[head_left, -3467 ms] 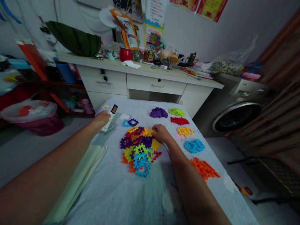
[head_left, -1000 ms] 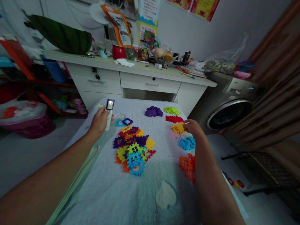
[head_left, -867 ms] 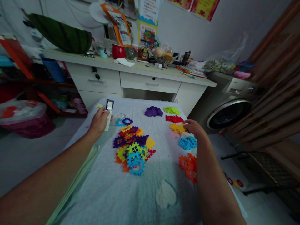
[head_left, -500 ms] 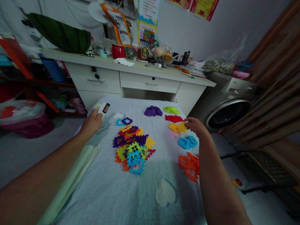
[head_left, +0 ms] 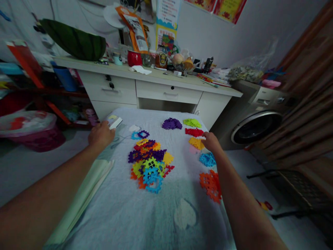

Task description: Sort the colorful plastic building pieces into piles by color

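Note:
My left hand (head_left: 102,135), at the far left edge of the cloth-covered table, is closed around a small white box-shaped thing (head_left: 115,122). At the right side, the bent fingers of my right hand (head_left: 211,141) are at the edge of the yellow interlocking plastic pieces (head_left: 196,143) and appear to pinch one; the fingertips are partly hidden. Just beyond them lie red pieces (head_left: 194,132), with blue pieces (head_left: 207,159) on the near side. Between my hands spreads a mixed heap of interlocking pieces (head_left: 149,163) in several colours.
Purple pieces (head_left: 171,123) and lime-green pieces (head_left: 192,122) lie at the table's far side. Orange pieces (head_left: 210,185) sit near the right edge, partly behind my forearm. Beyond stands a white desk (head_left: 153,87); a washing machine (head_left: 256,118) is at the right.
My left hand has turned the white thing, so its dark window no longer shows. My right hand's fingers have curled in at the yellow pieces. The view has shifted slightly.

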Available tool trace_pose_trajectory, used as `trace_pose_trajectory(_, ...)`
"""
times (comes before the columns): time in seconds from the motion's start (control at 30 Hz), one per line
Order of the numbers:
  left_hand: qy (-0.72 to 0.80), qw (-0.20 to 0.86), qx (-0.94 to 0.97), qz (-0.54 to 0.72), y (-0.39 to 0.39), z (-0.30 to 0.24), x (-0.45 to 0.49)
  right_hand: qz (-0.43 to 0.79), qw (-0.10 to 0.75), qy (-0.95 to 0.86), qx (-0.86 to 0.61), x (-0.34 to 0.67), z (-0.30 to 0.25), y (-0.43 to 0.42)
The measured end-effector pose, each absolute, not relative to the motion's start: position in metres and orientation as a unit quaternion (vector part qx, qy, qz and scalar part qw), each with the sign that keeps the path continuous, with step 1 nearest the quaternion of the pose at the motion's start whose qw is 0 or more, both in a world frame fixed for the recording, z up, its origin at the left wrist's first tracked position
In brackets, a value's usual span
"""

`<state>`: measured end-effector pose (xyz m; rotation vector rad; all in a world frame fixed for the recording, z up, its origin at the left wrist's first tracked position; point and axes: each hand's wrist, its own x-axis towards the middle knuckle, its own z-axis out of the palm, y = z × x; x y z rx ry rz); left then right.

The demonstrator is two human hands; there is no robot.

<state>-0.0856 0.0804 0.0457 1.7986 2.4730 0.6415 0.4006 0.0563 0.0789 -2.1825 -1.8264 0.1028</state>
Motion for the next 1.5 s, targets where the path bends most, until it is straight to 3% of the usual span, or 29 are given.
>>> trace_pose_trajectory(0.4,0.808,0.047,0.545,0.221,0.1,0.034,-0.082,0.201,0.165,-0.805,-0.533,0.257,0.073,0.028)
trace_pose_trajectory(0.63,0.694,-0.035,0.647,0.313,0.088,0.035,-0.044,0.223,0.236,-0.797,-0.509,0.207,0.045,0.044)
trace_pose_trajectory(0.8,0.608,0.113,0.743,0.255,0.086,0.022,-0.007,0.27,0.255,-0.782,-0.501,0.198,0.03,0.053)
trace_pose_trajectory(1.17,0.635,0.233,0.674,0.297,0.061,0.021,0.014,0.349,0.336,-0.72,-0.498,0.231,0.035,0.054)
trace_pose_trajectory(1.3,0.624,0.251,0.668,0.319,0.046,0.016,0.018,0.386,0.352,-0.659,-0.541,0.243,0.037,0.059)
trace_pose_trajectory(1.5,0.611,0.199,0.695,0.323,0.025,0.008,0.022,0.32,0.39,-0.627,-0.594,0.248,0.027,0.064)
